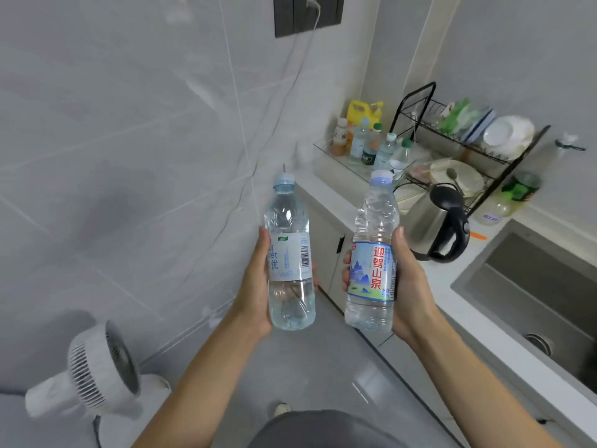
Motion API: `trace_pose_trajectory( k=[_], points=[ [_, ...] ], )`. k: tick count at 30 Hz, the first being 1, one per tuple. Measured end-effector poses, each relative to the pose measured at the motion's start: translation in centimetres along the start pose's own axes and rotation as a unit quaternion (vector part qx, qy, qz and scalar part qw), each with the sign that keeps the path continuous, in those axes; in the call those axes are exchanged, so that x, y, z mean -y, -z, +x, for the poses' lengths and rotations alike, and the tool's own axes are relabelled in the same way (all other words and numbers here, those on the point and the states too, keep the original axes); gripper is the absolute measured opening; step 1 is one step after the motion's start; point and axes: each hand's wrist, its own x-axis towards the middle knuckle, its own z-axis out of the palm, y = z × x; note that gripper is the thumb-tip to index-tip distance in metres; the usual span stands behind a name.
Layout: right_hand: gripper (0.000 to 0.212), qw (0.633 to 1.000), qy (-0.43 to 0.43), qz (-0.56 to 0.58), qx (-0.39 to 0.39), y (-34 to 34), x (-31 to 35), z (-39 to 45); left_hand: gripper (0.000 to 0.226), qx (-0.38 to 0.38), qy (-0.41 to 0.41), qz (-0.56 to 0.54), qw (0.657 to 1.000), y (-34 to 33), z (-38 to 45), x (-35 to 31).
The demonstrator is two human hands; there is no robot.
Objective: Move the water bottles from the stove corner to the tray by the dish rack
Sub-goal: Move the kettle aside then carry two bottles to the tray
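My left hand grips a clear water bottle with a pale blue label, held upright in front of me. In my right hand stands a second water bottle with a blue-and-red printed label, also upright. Both bottles hang in the air over the floor, short of the counter. Far ahead, a clear tray on the counter's end holds several bottles, just left of the black dish rack.
A steel kettle stands on the counter between me and the rack. The sink lies to the right. A white fan sits on the floor at lower left. A cable hangs from the wall socket.
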Motion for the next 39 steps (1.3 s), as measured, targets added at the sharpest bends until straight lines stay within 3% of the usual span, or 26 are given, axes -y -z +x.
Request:
trace_pose_trajectory(
  k=[6,13,17,21,25,33,36,39],
  points=[
    [0.082,0.998,-0.025,0.049,0.040,-0.8,1.4,7.2,0.072,-0.002,0.012,-0.003,1.000,1.4,6.9,-3.1],
    [0.077,0.998,-0.013,0.059,0.014,1.5,5.5,17.8,0.069,-0.005,0.046,0.030,0.998,-0.9,18.7,-6.0],
    [0.060,0.997,0.000,0.080,-0.018,3.0,9.6,25.0,0.069,0.001,0.041,0.035,0.999,-3.3,26.9,-8.8],
    [0.057,0.998,0.014,0.059,-0.027,4.2,13.5,30.7,0.067,0.004,0.023,0.035,0.999,-5.8,33.8,-11.7],
    [0.058,0.997,0.031,0.044,-0.059,6.0,17.3,35.6,0.066,0.032,0.010,0.040,0.999,-8.9,40.1,-14.0],
    [0.054,0.987,0.064,0.048,-0.140,9.1,21.6,43.0,0.070,0.123,0.059,0.103,0.985,-12.8,51.8,-16.0],
    [0.064,0.977,0.086,0.064,-0.183,10.1,22.3,45.1,0.072,0.164,0.064,0.162,0.971,-14.1,56.2,-16.1],
    [0.086,0.965,0.108,0.079,-0.227,11.2,22.3,46.5,0.068,0.206,0.060,0.228,0.950,-15.1,60.0,-15.8]
  ],
)
